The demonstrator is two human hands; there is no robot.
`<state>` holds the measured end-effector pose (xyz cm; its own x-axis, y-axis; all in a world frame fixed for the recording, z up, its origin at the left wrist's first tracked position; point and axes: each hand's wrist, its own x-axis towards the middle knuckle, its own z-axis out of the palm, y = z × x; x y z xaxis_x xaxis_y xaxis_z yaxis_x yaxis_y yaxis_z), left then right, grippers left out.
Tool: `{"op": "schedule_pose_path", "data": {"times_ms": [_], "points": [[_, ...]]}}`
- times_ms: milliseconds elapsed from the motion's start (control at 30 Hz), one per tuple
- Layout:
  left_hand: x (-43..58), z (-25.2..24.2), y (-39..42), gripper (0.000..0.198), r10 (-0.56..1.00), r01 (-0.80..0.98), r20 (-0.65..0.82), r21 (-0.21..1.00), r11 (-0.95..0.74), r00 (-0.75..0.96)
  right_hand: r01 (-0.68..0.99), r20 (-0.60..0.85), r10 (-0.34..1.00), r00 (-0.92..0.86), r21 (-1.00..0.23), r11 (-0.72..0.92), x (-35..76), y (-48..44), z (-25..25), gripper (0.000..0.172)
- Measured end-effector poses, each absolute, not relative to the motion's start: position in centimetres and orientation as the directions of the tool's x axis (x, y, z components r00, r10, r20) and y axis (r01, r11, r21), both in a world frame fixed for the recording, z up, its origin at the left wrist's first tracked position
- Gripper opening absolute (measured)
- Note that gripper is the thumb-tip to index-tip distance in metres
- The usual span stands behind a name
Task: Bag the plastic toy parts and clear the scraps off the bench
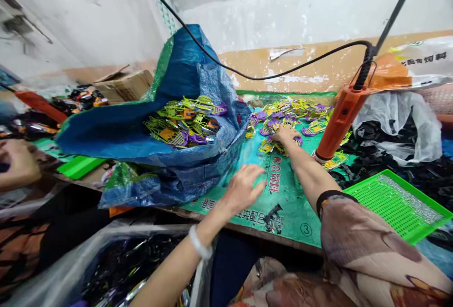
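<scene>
My left hand (244,186) hovers over the front of the green-covered table, slightly blurred. Its fingers are stretched and apart, with nothing in them. Farther back, my right hand (286,136) curls its fingers around yellow-and-purple plastic parts (274,130) at the near side of a loose pile. The fingertips are partly hidden among the pieces. More such parts (300,108) with shiny and orange bits spread behind it. To the left, a blue woven sack (191,165) stands with its mouth folded open, holding many similar parts (184,120).
An orange electric screwdriver (341,120) hangs right of my right forearm. A green basket (396,208) holds small metal pieces, beside black parts (371,156) and a clear bag (399,127). Below left, a lined box (203,278) contains dark parts. A co-worker's hand (17,163) is at far left.
</scene>
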<state>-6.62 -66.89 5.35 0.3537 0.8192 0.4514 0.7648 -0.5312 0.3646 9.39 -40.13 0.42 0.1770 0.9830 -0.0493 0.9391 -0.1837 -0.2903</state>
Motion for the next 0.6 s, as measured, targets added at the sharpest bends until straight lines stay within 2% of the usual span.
{"op": "schedule_pose_path", "data": {"times_ms": [33, 100, 167, 233, 267, 333, 433, 500, 600], "points": [[-5.9, 4.5, -64.4, 0.031, 0.852, 0.783, 0.394, 0.380, -0.493, 0.345, 0.942, 0.018, 0.986, 0.163, -0.299, -0.151, 9.5, -40.4, 0.1, 0.059], [-4.7, 3.1, -59.6, 0.040, 0.922, 0.853, 0.288, 0.381, -0.356, 0.257, 0.944, 0.125, 0.981, 0.148, -0.315, -0.102, 9.9, -41.0, -0.4, 0.045], [-3.9, 1.9, -55.8, 0.061, 0.966, 0.902, 0.204, 0.369, -0.226, 0.159, 0.943, 0.154, 0.981, 0.117, -0.327, -0.061, 10.4, -41.3, -0.4, 0.042], [-3.1, 0.8, -53.3, 0.082, 0.986, 0.922, 0.135, 0.358, -0.145, 0.102, 0.935, 0.116, 0.987, 0.109, -0.348, -0.063, 11.1, -41.3, 0.0, 0.041], [-2.8, 0.3, -52.5, 0.086, 0.990, 0.925, 0.105, 0.359, -0.123, 0.091, 0.931, 0.103, 0.989, 0.105, -0.360, -0.062, 11.4, -41.3, 0.3, 0.042], [-2.5, -0.7, -51.6, 0.076, 0.994, 0.915, 0.066, 0.389, -0.110, 0.091, 0.914, 0.096, 0.989, 0.108, -0.402, -0.061, 12.2, -41.1, 1.0, 0.045], [-2.7, -1.8, -51.5, 0.039, 0.993, 0.875, 0.087, 0.471, -0.107, 0.074, 0.845, 0.115, 0.980, 0.165, -0.529, -0.081, 13.9, -40.7, 2.1, 0.050], [-3.0, -2.2, -51.9, 0.020, 0.990, 0.847, 0.127, 0.519, -0.115, 0.057, 0.769, 0.154, 0.961, 0.230, -0.634, -0.082, 15.1, -40.4, 2.8, 0.054], [-3.4, -2.1, -52.8, 0.009, 0.980, 0.797, 0.195, 0.588, -0.142, 0.030, 0.607, 0.228, 0.921, 0.315, -0.795, -0.011, 16.7, -39.8, 3.9, 0.058]]}}
